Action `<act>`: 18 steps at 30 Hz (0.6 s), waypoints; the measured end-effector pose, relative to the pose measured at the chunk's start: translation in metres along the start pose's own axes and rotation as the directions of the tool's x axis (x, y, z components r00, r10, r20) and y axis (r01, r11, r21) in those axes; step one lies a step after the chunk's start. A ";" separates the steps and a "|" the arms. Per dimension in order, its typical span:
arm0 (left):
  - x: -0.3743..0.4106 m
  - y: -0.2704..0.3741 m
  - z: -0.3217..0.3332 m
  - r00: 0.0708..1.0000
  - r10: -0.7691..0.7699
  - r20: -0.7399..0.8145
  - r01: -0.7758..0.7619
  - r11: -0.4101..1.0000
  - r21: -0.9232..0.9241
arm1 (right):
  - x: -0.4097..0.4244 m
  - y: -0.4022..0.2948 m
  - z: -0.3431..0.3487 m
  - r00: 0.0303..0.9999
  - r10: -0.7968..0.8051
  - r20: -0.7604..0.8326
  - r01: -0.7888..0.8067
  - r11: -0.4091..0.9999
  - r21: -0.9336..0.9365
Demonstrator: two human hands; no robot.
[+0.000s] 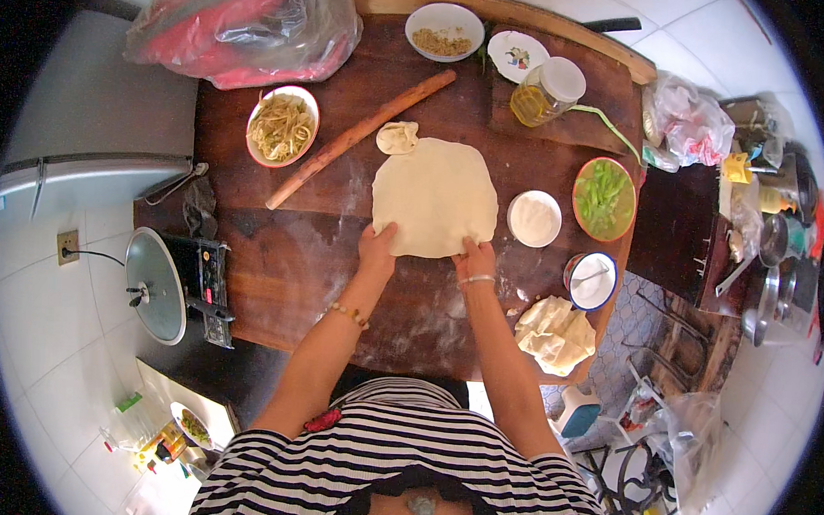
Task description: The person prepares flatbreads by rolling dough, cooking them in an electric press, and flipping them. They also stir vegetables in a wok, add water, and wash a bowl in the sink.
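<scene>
A wide flat sheet of rolled dough (436,193) lies on the wooden table. My left hand (377,248) grips its near left edge, thumb on top, and my right hand (474,257) pinches its near right edge the same way. A small lump of dough (397,138) touches the sheet's far left edge. Beyond it, to the left, a wooden rolling pin (362,138) rests diagonally. Right of the sheet stands a white bowl of flour (534,219).
Around the table (283,253) stand a bowl of shredded vegetables (282,126), a bowl of green peppers (603,199), a glass jar of oil (543,95), an enamel cup with a spoon (590,282) and crumpled flatbread (557,334). A lidded pan (156,286) is at left.
</scene>
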State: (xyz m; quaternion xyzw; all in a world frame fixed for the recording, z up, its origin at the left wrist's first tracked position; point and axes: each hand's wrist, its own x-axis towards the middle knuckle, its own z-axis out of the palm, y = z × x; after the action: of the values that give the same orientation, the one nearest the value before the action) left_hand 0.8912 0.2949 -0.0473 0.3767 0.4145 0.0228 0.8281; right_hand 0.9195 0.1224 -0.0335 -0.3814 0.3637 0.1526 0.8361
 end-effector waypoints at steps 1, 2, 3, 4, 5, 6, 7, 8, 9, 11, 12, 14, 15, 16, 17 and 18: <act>-0.009 0.001 -0.005 1.000 0.015 -0.005 -0.015 1.000 -0.007 | -0.008 0.004 -0.009 0.999 0.035 -0.034 -0.037 0.998 -0.056; -0.019 0.003 -0.012 1.000 -0.014 -0.005 0.014 1.000 0.023 | -0.019 0.008 -0.019 0.995 0.069 -0.070 -0.077 0.991 -0.112; -0.031 0.007 -0.023 0.999 -0.045 -0.005 0.045 0.997 0.057 | -0.030 0.010 -0.027 0.989 0.102 -0.109 -0.119 0.980 -0.162; -0.041 0.009 -0.038 0.997 -0.078 -0.010 0.078 0.993 0.091 | -0.036 0.018 -0.041 0.981 0.154 -0.117 -0.172 0.971 -0.168; -0.045 0.008 -0.053 0.993 -0.119 -0.006 0.118 0.976 0.183 | -0.040 0.025 -0.053 0.971 0.205 -0.125 -0.225 0.959 -0.173; -0.049 0.003 -0.077 0.987 -0.162 -0.015 0.160 0.950 0.269 | -0.049 0.034 -0.066 0.955 0.264 -0.133 -0.286 0.941 -0.182; -0.052 0.002 -0.087 0.979 -0.201 -0.019 0.194 0.915 0.355 | -0.053 0.040 -0.074 0.955 0.264 -0.135 -0.285 0.943 -0.173; -0.059 -0.002 -0.095 0.970 -0.209 -0.122 0.241 0.877 0.416 | -0.058 0.045 -0.081 0.955 0.264 -0.137 -0.284 0.945 -0.164; -0.066 0.001 -0.097 0.954 -0.202 -0.220 0.285 0.834 0.472 | -0.059 0.049 -0.084 0.956 0.261 -0.131 -0.280 0.948 -0.152; -0.061 0.013 -0.109 0.977 0.039 -0.211 0.115 0.735 0.668 | -0.069 0.046 -0.082 0.958 0.263 -0.116 -0.277 0.952 -0.133; -0.046 0.024 -0.121 0.968 0.241 -0.068 -0.100 0.621 0.777 | -0.073 0.044 -0.079 0.959 0.263 -0.108 -0.276 0.953 -0.126; -0.017 0.057 -0.106 0.869 0.460 0.183 -0.356 0.325 0.876 | -0.071 0.052 -0.089 0.961 0.275 -0.033 -0.277 0.957 -0.090; -0.001 0.092 -0.074 0.822 0.500 0.275 -0.409 0.181 0.894 | -0.070 0.055 -0.094 0.962 0.273 0.000 -0.272 0.960 -0.068; 0.014 0.117 -0.054 0.656 0.601 0.456 -0.521 -0.076 0.850 | -0.071 0.055 -0.089 0.950 0.311 -0.018 -0.311 0.946 -0.091; 0.029 0.136 -0.040 0.456 0.629 0.629 -0.565 -0.342 0.751 | -0.072 0.056 -0.081 0.937 0.347 -0.035 -0.349 0.931 -0.112; 0.043 0.148 -0.032 0.493 0.589 0.640 -0.522 -0.389 0.759 | -0.073 0.057 -0.075 0.923 0.380 -0.054 -0.384 0.914 -0.132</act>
State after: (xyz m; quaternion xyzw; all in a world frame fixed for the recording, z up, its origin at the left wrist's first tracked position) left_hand 0.9370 0.4354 0.0071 0.9662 0.0756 0.1629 0.1850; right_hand 0.8023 0.1057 -0.0435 -0.3629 0.4307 0.3330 0.7563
